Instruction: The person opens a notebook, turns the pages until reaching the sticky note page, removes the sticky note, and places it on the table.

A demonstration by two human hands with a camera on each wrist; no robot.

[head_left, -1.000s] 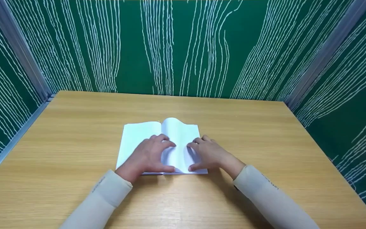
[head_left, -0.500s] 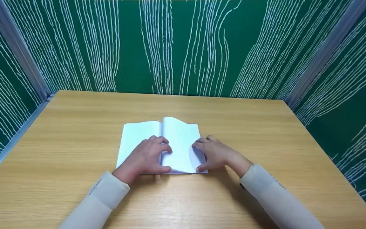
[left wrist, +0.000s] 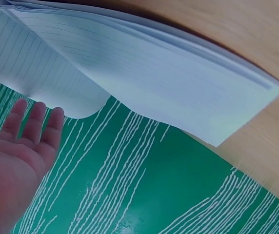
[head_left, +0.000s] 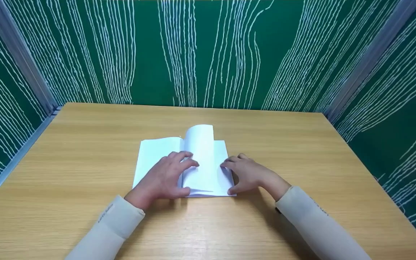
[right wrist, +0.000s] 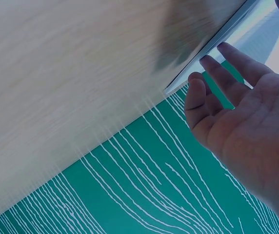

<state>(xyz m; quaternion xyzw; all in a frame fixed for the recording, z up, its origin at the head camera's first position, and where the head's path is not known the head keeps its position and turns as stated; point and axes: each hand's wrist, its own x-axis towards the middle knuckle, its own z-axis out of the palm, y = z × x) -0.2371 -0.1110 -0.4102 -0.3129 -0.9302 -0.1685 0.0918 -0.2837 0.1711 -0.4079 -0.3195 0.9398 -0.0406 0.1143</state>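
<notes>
An open notebook (head_left: 157, 150) with white pages lies on the table. One of its pages (head_left: 201, 141) stands partly raised and curved over the right half; faint ruled lines show on the paper (left wrist: 144, 73) in the left wrist view. Over the left half and the spine is my left hand (head_left: 164, 177), fingers spread and loosely bent beside the raised page. My right hand (head_left: 249, 177) is at the notebook's right edge, its fingertips at the right-hand pages. Seen from the right wrist, fingers (right wrist: 222, 80) reach to the notebook's edge (right wrist: 256, 34) without gripping it.
The notebook rests on a wooden table (head_left: 85, 151). Green panels (head_left: 208, 54) with white wavy lines stand behind the table and at both sides, joined by grey corner posts (head_left: 374, 57).
The raised page has lifted higher, and its free edge now stands up above the right half. My right hand has shifted right toward the notebook's edge; my left hand has drawn slightly left.
</notes>
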